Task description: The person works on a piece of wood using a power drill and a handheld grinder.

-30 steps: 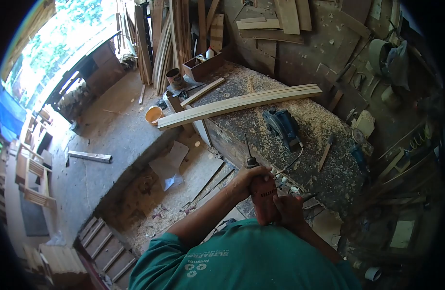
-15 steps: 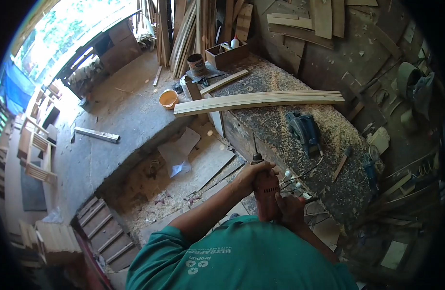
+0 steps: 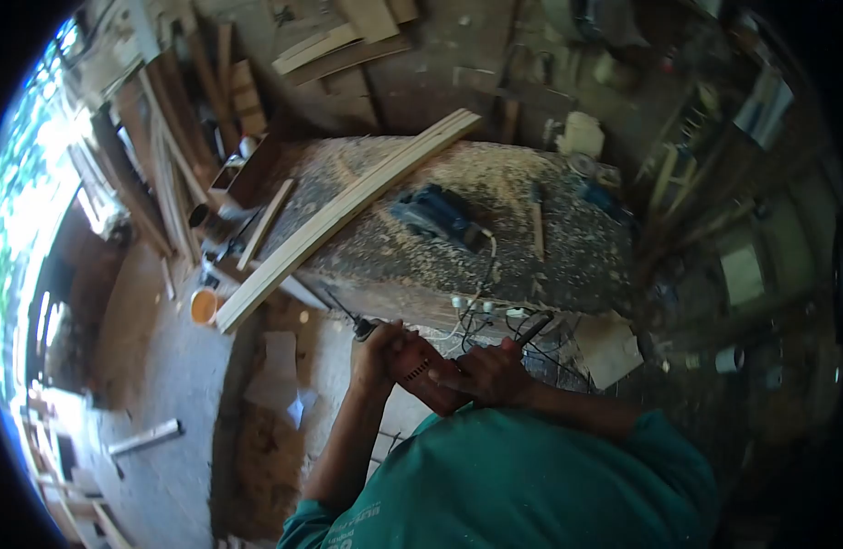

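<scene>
Both of my hands are closed around a red power drill (image 3: 428,373), held in front of my green shirt. My left hand (image 3: 378,355) wraps the front of the body, just behind the chuck. At the rear, my right hand (image 3: 491,373) grips the handle, partly hidden by its own fingers. A thin drill bit (image 3: 340,308) points up and to the left, apart from the wood. A dark rod-like part (image 3: 535,329) sticks out beyond my right hand. Ahead lies a long pale wooden beam (image 3: 348,206), slanting across the bench and past its left end.
A blue power tool (image 3: 435,216) sits on the shaving-covered workbench (image 3: 577,265), near a thin wooden-handled tool (image 3: 538,224). Cables (image 3: 486,316) hang at the bench's front edge. An orange bowl (image 3: 204,306) stands at left, below a wooden box (image 3: 241,172) and leaning planks (image 3: 170,156).
My view has turned to the right, so the bench and beam appear rotated and further left. The drill now points up-left instead of straight ahead. Both hands keep their hold.
</scene>
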